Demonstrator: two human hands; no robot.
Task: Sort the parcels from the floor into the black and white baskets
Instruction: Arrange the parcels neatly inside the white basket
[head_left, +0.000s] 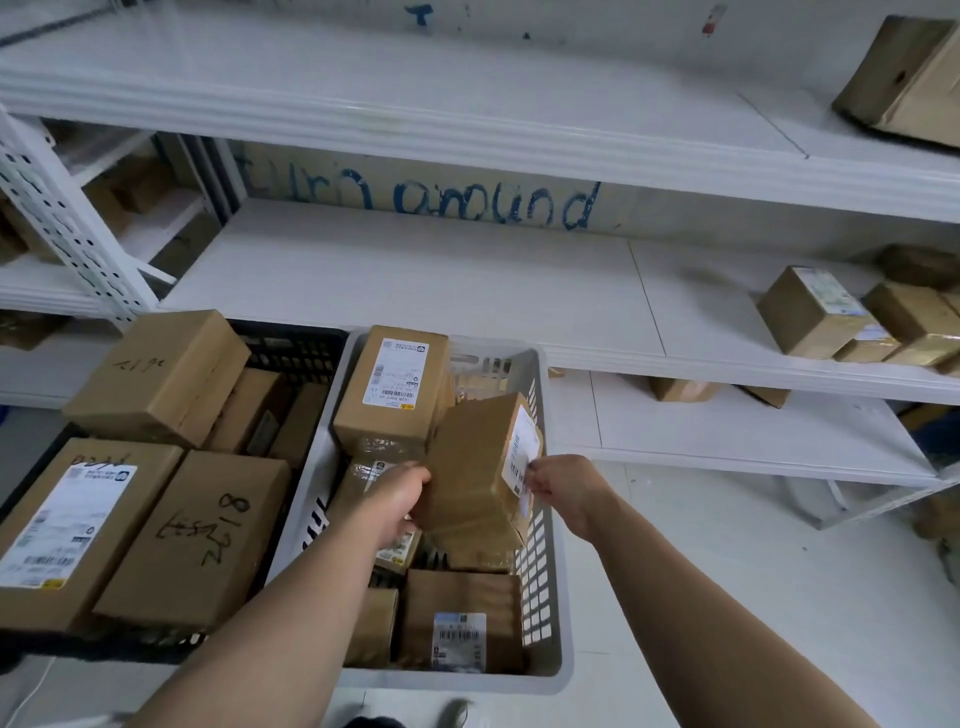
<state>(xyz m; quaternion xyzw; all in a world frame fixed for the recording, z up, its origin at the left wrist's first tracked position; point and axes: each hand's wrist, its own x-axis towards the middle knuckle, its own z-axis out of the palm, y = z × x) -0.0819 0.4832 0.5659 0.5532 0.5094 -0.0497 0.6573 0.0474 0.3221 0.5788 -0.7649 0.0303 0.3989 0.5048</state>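
Our left hand (402, 496) and right hand (558, 486) both grip one tilted parcel (475, 470) over the white basket (550, 597); black basket (296, 345) alongside.

White metal shelves (415, 291) line a pale wall (571, 21) with blue writing (415, 200); the floor (727, 571) is white.

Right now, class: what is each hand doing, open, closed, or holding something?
Left hand: closed on the left side of the tilted parcel over the white basket.
Right hand: fingers pinching the same parcel's label edge.
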